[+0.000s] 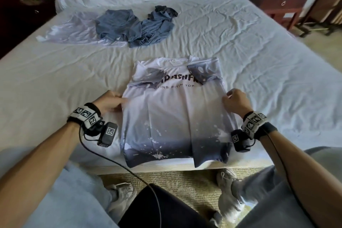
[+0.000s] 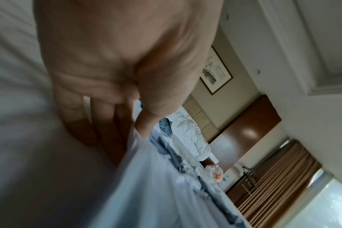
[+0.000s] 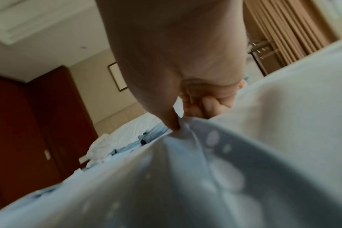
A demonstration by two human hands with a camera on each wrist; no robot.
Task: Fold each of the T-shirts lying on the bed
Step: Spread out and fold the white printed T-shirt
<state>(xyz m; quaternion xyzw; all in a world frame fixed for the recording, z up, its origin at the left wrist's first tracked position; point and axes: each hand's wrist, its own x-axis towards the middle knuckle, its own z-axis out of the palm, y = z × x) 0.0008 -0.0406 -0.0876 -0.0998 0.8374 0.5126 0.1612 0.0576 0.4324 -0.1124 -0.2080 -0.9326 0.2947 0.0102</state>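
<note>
bare sheet (image 1: pixel 231 42) right, blue shirts (image 1: pixel 135 26) heaped far left

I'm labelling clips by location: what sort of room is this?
Probably a hotel bedroom: a big bed with white sheets, a padded headboard under a framed picture, and long curtains.

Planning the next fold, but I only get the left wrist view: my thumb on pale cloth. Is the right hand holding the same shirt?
Observer: Yes. The right hand pinches the printed T-shirt at its right edge, level with the left hand on the opposite edge.
Operator: Are the sleeves dealt with?
Observer: Both sleeves lie folded in over the chest print; the hem reaches the near edge of the bed.
Operator: I see a blue lump beyond. What's it on?
Observer: The crumpled blue-grey clothes lie on a pale shirt spread flat, unfolded.
</note>
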